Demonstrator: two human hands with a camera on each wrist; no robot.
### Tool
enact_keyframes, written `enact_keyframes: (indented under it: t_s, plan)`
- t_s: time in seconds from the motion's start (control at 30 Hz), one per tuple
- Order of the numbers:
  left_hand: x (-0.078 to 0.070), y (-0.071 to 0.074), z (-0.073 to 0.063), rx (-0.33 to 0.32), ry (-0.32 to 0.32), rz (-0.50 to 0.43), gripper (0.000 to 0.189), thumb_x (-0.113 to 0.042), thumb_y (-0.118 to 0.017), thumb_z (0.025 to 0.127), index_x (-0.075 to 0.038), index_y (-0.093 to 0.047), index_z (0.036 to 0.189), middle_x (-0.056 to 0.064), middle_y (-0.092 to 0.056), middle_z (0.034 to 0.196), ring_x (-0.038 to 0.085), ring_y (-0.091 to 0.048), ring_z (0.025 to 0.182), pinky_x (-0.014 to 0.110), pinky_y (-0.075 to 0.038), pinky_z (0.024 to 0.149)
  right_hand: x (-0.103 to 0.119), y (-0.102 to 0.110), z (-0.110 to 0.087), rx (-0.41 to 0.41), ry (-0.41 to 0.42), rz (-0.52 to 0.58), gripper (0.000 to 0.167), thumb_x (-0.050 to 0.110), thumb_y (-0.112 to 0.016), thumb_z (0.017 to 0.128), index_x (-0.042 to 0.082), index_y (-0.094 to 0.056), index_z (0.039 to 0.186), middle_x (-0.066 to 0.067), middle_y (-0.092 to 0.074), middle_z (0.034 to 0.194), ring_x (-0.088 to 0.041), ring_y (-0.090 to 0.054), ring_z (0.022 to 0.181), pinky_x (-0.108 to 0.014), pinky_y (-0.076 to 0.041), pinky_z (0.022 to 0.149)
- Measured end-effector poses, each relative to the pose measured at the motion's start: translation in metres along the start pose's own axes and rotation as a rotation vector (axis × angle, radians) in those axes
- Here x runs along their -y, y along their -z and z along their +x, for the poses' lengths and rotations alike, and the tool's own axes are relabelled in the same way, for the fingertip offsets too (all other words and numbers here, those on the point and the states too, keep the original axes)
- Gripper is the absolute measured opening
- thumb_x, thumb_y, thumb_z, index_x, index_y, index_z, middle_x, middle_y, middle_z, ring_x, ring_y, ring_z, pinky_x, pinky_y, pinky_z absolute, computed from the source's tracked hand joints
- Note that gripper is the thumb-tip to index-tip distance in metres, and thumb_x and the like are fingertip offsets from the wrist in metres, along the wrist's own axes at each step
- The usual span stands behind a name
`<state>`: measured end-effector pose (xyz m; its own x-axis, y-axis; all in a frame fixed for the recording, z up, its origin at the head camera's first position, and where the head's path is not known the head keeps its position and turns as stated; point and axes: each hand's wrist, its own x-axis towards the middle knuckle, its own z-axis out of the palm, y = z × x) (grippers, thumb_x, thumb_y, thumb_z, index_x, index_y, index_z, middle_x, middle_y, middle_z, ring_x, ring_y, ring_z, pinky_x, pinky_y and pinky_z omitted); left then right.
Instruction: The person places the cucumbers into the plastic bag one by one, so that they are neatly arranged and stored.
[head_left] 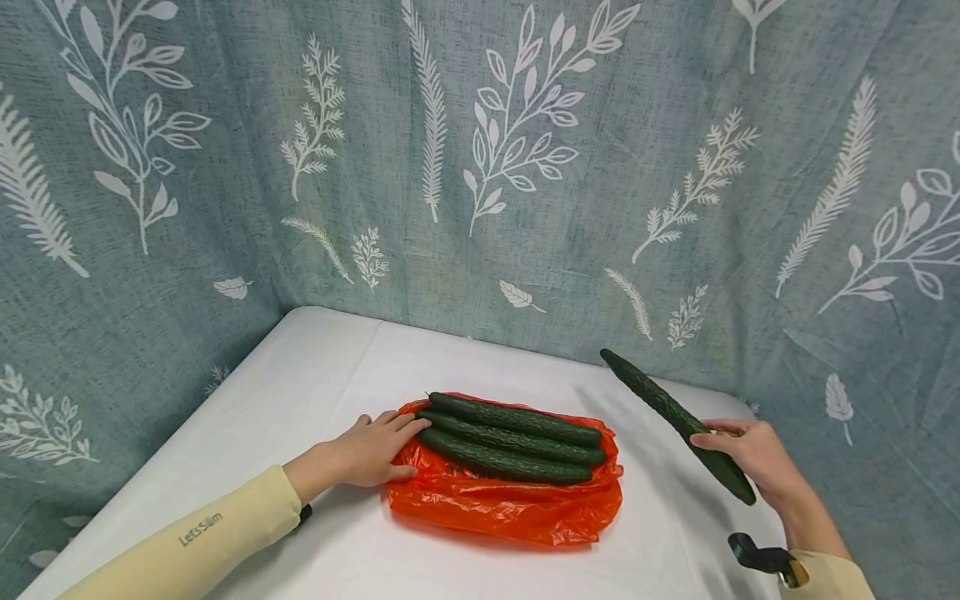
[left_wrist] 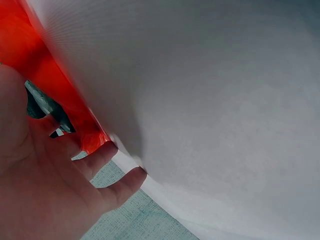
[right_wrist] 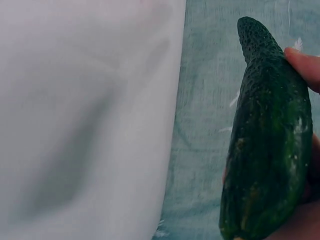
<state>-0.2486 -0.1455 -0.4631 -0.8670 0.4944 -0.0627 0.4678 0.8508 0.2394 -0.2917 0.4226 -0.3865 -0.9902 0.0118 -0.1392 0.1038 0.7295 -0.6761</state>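
In the head view, my right hand [head_left: 761, 457] grips a long dark green cucumber [head_left: 656, 400], raised at a slant over the table's right side. The right wrist view shows that cucumber [right_wrist: 270, 145] close up, with the thumb and fingers [right_wrist: 306, 66] at its right side. Three more cucumbers [head_left: 513, 439] lie side by side on an orange-red plastic bag [head_left: 510, 515]. My left hand [head_left: 371, 450] rests at the bag's left end, its spread fingers reaching the cucumbers' tips. From the left wrist, the hand [left_wrist: 55, 185] appears beside the bag [left_wrist: 55, 75].
A white-covered table [head_left: 330, 367] carries the bag. Behind it and along the sides hangs a blue-green curtain [head_left: 420, 275] with white leaf prints. The held cucumber casts a shadow on the table. A black wrist device [head_left: 757, 554] sits by the right sleeve.
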Motion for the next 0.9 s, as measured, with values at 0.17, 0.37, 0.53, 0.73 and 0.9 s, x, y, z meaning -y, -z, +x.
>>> enact_keyframes:
  t_s: [0.17, 0.37, 0.53, 0.73, 0.9]
  plan:
    - [0.000, 0.000, 0.000, -0.002, 0.005, 0.009, 0.079, -0.052, -0.066, 0.093, -0.019, -0.033, 0.158, 0.010, -0.038, 0.160, 0.035, -0.037, 0.144, 0.066, -0.034, 0.108, 0.014, -0.006, -0.001, 0.025, 0.037, -0.009, 0.080, 0.048, -0.072, 0.091, -0.007, -0.048, 0.145, -0.034, -0.040, 0.152, -0.052, -0.036, 0.139, -0.062, -0.041, 0.102]
    - [0.000, 0.000, 0.001, 0.001, 0.003, 0.006, 0.079, -0.052, -0.065, 0.094, -0.019, -0.033, 0.158, 0.010, -0.038, 0.160, 0.035, -0.036, 0.144, 0.066, -0.034, 0.107, 0.027, -0.014, -0.003, 0.022, 0.125, -0.055, 0.068, 0.044, -0.073, 0.091, -0.002, -0.059, 0.138, -0.026, -0.059, 0.139, -0.044, -0.055, 0.126, -0.053, -0.050, 0.093]
    - [0.001, 0.000, 0.001, 0.006, 0.004, -0.007, 0.079, -0.052, -0.065, 0.094, -0.020, -0.032, 0.158, 0.010, -0.036, 0.161, 0.036, -0.036, 0.145, 0.068, -0.033, 0.108, 0.039, -0.020, -0.006, 0.041, 0.182, -0.083, 0.059, 0.041, -0.076, 0.089, 0.003, -0.065, 0.133, -0.022, -0.060, 0.139, -0.040, -0.057, 0.123, -0.048, -0.053, 0.090]
    - [0.002, -0.001, 0.002, 0.004, 0.014, -0.002, 0.080, -0.054, -0.064, 0.094, -0.021, -0.032, 0.159, 0.008, -0.036, 0.162, 0.034, -0.035, 0.145, 0.067, -0.032, 0.108, 0.057, -0.028, -0.007, 0.079, 0.256, -0.055, 0.051, 0.032, -0.080, 0.085, 0.002, -0.069, 0.126, -0.009, -0.070, 0.092, -0.015, -0.061, 0.086, -0.033, -0.051, 0.075]
    - [0.002, -0.001, 0.002, 0.004, 0.011, -0.001, 0.080, -0.054, -0.064, 0.093, -0.021, -0.032, 0.158, 0.008, -0.036, 0.161, 0.034, -0.036, 0.145, 0.066, -0.033, 0.108, 0.067, -0.037, -0.007, 0.148, 0.307, 0.019, 0.052, 0.025, -0.082, 0.083, -0.003, -0.068, 0.124, 0.006, -0.031, 0.061, -0.008, -0.032, 0.055, -0.029, -0.038, 0.059]
